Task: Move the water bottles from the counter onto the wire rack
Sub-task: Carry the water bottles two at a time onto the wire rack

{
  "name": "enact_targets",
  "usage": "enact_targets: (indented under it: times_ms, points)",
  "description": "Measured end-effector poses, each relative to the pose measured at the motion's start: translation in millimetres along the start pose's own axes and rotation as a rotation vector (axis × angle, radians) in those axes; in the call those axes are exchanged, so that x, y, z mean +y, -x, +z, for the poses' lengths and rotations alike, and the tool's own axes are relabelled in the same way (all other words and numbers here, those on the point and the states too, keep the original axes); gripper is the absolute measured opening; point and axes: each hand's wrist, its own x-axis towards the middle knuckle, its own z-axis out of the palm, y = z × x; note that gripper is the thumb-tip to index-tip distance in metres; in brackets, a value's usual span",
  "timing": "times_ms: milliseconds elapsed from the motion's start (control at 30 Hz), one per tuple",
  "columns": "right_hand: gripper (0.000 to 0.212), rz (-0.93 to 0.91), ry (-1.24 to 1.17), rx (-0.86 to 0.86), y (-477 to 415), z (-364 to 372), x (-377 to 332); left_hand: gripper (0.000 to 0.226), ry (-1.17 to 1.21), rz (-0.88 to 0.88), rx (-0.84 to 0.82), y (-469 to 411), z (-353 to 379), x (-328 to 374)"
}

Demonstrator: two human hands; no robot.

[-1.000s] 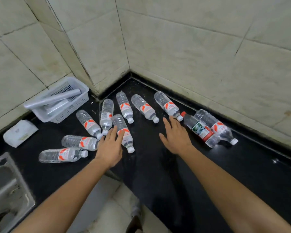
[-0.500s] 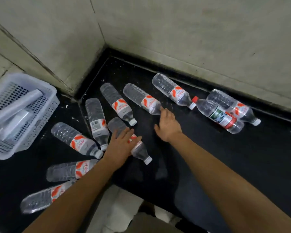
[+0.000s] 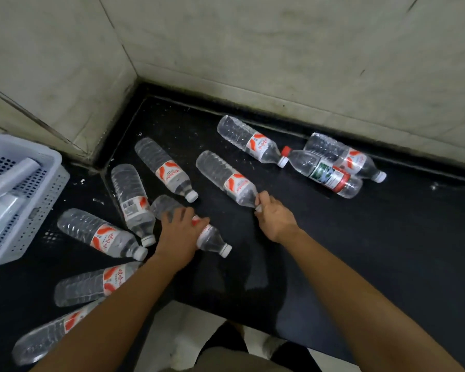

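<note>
Clear plastic water bottles (image 3: 161, 167) lay flat on the glossy black counter (image 3: 387, 237). I observed the left hand (image 3: 179, 234) wrapped around the nearest bottle (image 3: 212, 241); the right hand (image 3: 275, 218) pinched a second bottle (image 3: 226, 178) at its neck.

My feed is dim and soft; faint shadows lie on the glossy black stone counter (image 3: 387, 251), and lines bow near the edges.

Ten clear water bottles (image 3: 164, 170) on their sides on black counter (image 3: 387, 237)
</note>
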Motion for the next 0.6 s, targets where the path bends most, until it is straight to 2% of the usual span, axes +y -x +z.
enact_targets:
  times_ms: [100,200,300,400,500,600]
  points:
    - [0.014,0.031,0.007,-0.084,43,-11,48,0.083,0.024,-0.006,0.032,2,-2,8]
    - [0.018,0.075,0.012,-0.126,80,-45,88,0.081,0.149,-0.027,0.069,3,-7,20]
    - [0.028,0.090,0.002,-0.064,105,-85,106,0.067,0.436,-0.141,0.114,-5,-24,37]
    - [0.025,0.011,-0.060,0.058,117,-120,103,0.052,0.795,-0.226,0.169,-16,-55,55]
    - [0.024,-0.081,-0.071,0.091,121,-142,91,0.052,1.130,-0.291,0.167,-17,-77,75]
    - [0.029,-0.108,-0.073,0.095,121,-146,78,0.057,1.328,-0.365,0.135,-16,-77,90]
